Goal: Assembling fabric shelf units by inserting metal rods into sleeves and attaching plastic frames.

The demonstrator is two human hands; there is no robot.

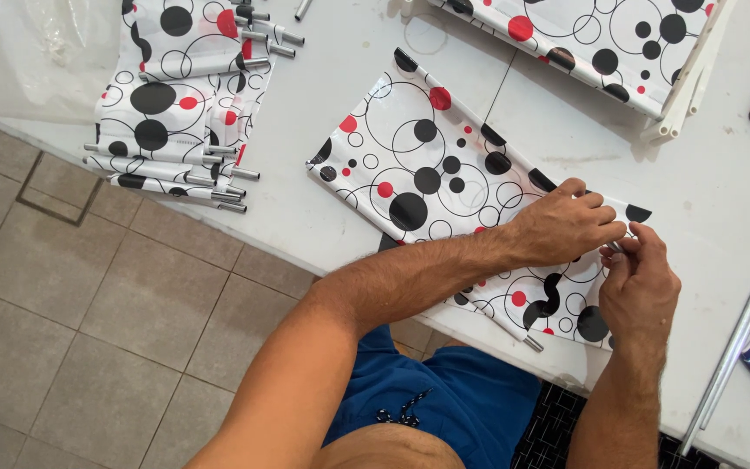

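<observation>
Patterned sheet (431, 169) lies flat on white table (323, 208), held down by left hand (566, 226); right hand (640, 282), at 4 o'clock, pinches a metal rod end at its edge. Finished stack (175, 104) at 10 o'clock

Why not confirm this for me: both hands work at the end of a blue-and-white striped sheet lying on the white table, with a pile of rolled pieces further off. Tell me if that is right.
Not quite. The sheet is white with black and red circles and dots, not blue-and-white striped; the head view shows this. The rest holds: the left hand and right hand meet at its end on the white table, and a pile of rolled pieces lies further off.
</observation>
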